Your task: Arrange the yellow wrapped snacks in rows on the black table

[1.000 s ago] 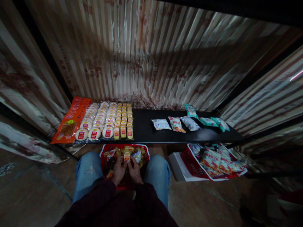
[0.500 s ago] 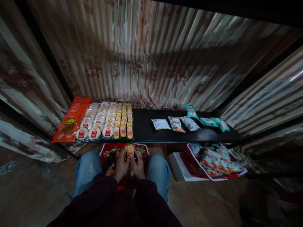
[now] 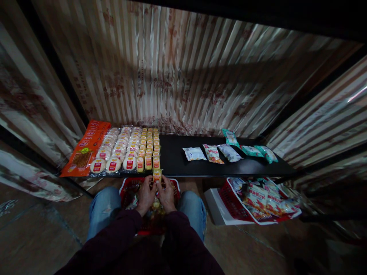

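Note:
Between the fingertips of my left hand [image 3: 146, 195] and my right hand [image 3: 166, 194] is a small yellow packaged cake [image 3: 157, 175] with a red and white label. Both hands are closed on its lower edges. It is at the front edge of the black shelf [image 3: 174, 168], just in front of the columns of similar yellow packaged cakes [image 3: 148, 147]. Left of those lie rows of round white wrapped crackers [image 3: 114, 164]. Below my hands, between my knees, a red basket [image 3: 122, 188] holds several wrapped snacks, partly hidden by my hands.
A flat orange snack bag [image 3: 83, 151] lies at the shelf's left end. On the right part are white packets [image 3: 195, 153] and green packets [image 3: 251, 150]. A second red basket [image 3: 233, 199] full of snack bags rests against a white box [image 3: 213, 206]. Black frame posts stand at both sides.
Both hands have moved forward and up from above the basket, bringing the yellow packaged cake to the shelf's front edge. The view has shifted slightly.

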Available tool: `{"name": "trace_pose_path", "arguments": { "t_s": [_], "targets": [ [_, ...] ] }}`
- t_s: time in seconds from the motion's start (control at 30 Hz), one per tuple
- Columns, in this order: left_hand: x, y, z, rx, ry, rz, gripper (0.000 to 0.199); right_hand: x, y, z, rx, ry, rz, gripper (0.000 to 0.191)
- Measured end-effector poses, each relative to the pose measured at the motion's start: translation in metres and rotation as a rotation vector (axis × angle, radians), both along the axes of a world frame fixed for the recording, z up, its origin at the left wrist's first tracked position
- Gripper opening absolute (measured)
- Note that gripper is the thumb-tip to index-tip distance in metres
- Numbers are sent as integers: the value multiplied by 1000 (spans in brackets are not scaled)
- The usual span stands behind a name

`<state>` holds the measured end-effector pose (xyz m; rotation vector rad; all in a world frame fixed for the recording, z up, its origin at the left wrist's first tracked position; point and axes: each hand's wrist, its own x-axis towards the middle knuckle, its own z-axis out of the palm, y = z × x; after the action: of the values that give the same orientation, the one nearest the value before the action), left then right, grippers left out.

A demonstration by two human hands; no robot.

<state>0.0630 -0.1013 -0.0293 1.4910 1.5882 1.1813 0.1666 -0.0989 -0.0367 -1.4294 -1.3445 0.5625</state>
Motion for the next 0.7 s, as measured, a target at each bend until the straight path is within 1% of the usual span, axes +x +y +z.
{"name": "trace_pose_path", "arguments": {
  "t_s": [0.13,0.33,0.5,0.7],
  "targets": [
    [3,7,0,30,-3,15,23,2,5,4,-1,9,1,34],
    [11,11,4,61,-43,22,24,6,11,8,8,2,-5,32],
    [9,18,7,68,-12,46,28,3,21,11,28,-23,-1,31],
    [5,30,10,64,25,66,25,-3,33,6,35,-47,-6,34]
  ]
}}
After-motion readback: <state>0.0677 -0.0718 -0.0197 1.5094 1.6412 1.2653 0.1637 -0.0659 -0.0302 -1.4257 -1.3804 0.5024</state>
